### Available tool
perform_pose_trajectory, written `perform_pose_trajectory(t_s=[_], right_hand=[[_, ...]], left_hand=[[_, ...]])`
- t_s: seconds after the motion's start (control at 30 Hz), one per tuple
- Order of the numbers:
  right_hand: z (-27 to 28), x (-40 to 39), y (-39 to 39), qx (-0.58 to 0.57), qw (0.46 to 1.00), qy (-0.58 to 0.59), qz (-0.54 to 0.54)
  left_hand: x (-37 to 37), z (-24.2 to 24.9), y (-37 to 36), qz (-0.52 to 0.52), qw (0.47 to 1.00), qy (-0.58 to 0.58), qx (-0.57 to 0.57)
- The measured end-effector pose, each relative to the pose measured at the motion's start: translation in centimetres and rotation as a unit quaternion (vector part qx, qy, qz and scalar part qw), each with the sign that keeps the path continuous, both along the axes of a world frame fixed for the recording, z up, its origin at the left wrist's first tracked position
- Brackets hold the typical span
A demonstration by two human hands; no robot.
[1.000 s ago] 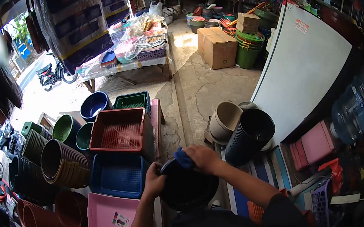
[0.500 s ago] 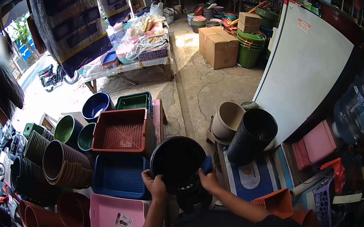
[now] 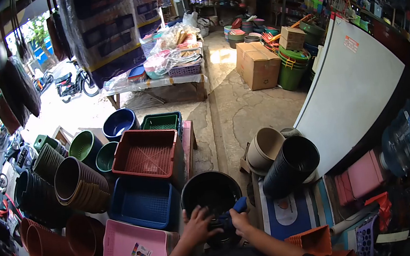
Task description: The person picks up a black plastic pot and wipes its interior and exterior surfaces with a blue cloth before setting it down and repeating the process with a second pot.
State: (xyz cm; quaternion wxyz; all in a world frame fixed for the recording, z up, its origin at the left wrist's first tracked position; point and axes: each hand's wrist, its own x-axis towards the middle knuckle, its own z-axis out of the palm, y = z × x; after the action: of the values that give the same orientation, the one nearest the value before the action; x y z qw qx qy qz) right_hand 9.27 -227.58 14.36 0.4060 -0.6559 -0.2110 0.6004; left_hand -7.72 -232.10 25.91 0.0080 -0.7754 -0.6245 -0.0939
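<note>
In front of me stands a black round bucket [image 3: 208, 187], its mouth facing up. My left hand [image 3: 197, 227] is over its near left rim with fingers spread, slightly blurred, holding nothing that I can see. At the near right rim my right hand [image 3: 239, 222] is closed around a blue cloth [image 3: 239, 205]. Dark material shows between the hands, too dim to make out. Left of the bucket lie a blue basket [image 3: 143, 204] and a pink basket [image 3: 132, 247].
A red-brown basket [image 3: 146, 155] and several stacked pots [image 3: 77, 180] crowd the left. To the right are a stack of black pots [image 3: 290, 166], beige pots [image 3: 264, 146] and a leaning white panel [image 3: 352, 86]. A cardboard box [image 3: 258, 64] sits farther back on the floor.
My left hand has let go of the bucket's left side and moved right across the near rim. The right hand still has the blue cloth. The view has tilted, so everything sits lower.
</note>
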Motion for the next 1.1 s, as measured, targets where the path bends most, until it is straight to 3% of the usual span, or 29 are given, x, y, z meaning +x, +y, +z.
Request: perform_pose_trajectory(t_s=[0.03,0.07,0.13,0.17,0.23,0.3,0.33,0.37,0.4,0.47,0.53,0.57,0.6,0.63,0.7,0.73,0.8,0.87,0.93,0.97,1.0,1.03,1.07,1.1], right_hand=[[0.6,0.7,0.0,0.007,1.000,-0.023,-0.002],[1.3,1.6,0.2,0.011,1.000,-0.024,0.005],[3.8,3.5,1.1,-0.012,0.995,0.017,0.098],[5.2,4.5,1.5,-0.024,0.989,0.037,0.142],[6.2,6.8,2.8,-0.022,0.989,0.096,0.114],[4.7,9.3,4.7,0.002,0.984,-0.041,0.172],[6.7,9.5,4.3,0.004,0.984,-0.042,0.172],[10.5,9.6,3.6,0.137,0.962,-0.092,0.217],[12.9,9.6,3.1,0.266,0.918,-0.140,0.258],[13.8,9.6,3.2,0.454,0.776,-0.258,0.353],[16.8,7.9,1.6,0.488,0.657,-0.385,0.426],[17.4,7.0,0.7,0.490,0.655,-0.385,0.428],[17.6,6.3,-0.3,0.496,0.578,-0.427,0.487],[17.7,5.8,-0.9,0.498,0.496,-0.463,0.540],[17.9,5.2,-1.1,0.512,0.467,-0.504,0.516],[17.9,5.0,-1.0,0.522,0.440,-0.543,0.489],[19.0,5.0,0.6,0.491,0.446,-0.548,0.510],[19.7,5.2,3.2,0.459,0.452,-0.554,0.527],[18.4,6.1,6.7,0.434,0.615,-0.461,0.470],[17.7,6.8,8.8,0.432,0.616,-0.459,0.472],[16.9,7.8,11.1,0.287,0.718,-0.322,0.546],[16.1,8.5,12.6,0.127,0.780,-0.168,0.589],[15.5,8.9,13.2,0.127,0.779,-0.167,0.590],[14.9,9.1,13.4,0.026,0.843,-0.059,0.534]], left_hand=[[-0.2,0.2,-0.2,-0.111,0.987,-0.016,-0.111],[-0.5,-1.1,-0.1,-0.105,0.989,-0.017,-0.107],[-0.5,-3.9,0.2,-0.187,0.960,-0.014,-0.207],[-0.4,-4.0,0.3,-0.185,0.961,-0.014,-0.203],[0.3,-1.5,0.1,-0.127,0.962,-0.124,-0.205],[0.1,-1.4,0.6,-0.080,0.962,-0.171,-0.196],[0.0,-1.4,0.8,-0.032,0.957,-0.218,-0.188],[0.0,-1.4,1.1,-0.033,0.957,-0.218,-0.186],[0.1,-1.4,1.4,0.016,0.928,-0.318,-0.195],[0.4,-1.7,2.0,0.071,0.839,-0.492,-0.220],[1.3,-0.8,2.7,0.060,0.815,-0.546,-0.185],[1.6,-0.4,3.0,0.048,0.788,-0.594,-0.150],[1.8,-0.7,3.5,0.029,0.722,-0.673,-0.158],[1.8,-1.5,4.0,0.030,0.722,-0.674,-0.155],[1.8,-2.0,4.5,0.074,0.612,-0.775,-0.135],[1.9,-1.3,4.4,0.076,0.612,-0.776,-0.132],[2.0,1.2,3.5,-0.009,0.643,-0.744,-0.183],[1.6,4.3,2.5,0.009,0.670,-0.708,-0.223],[1.2,5.6,1.8,0.026,0.694,-0.667,-0.269],[1.1,5.9,1.5,0.016,0.682,-0.680,-0.269],[1.0,6.0,1.2,0.007,0.670,-0.692,-0.269],[0.9,6.0,0.9,0.008,0.669,-0.692,-0.270],[0.6,6.1,0.7,-0.011,0.675,-0.688,-0.267],[0.3,6.0,0.5,-0.029,0.682,-0.682,-0.263]])
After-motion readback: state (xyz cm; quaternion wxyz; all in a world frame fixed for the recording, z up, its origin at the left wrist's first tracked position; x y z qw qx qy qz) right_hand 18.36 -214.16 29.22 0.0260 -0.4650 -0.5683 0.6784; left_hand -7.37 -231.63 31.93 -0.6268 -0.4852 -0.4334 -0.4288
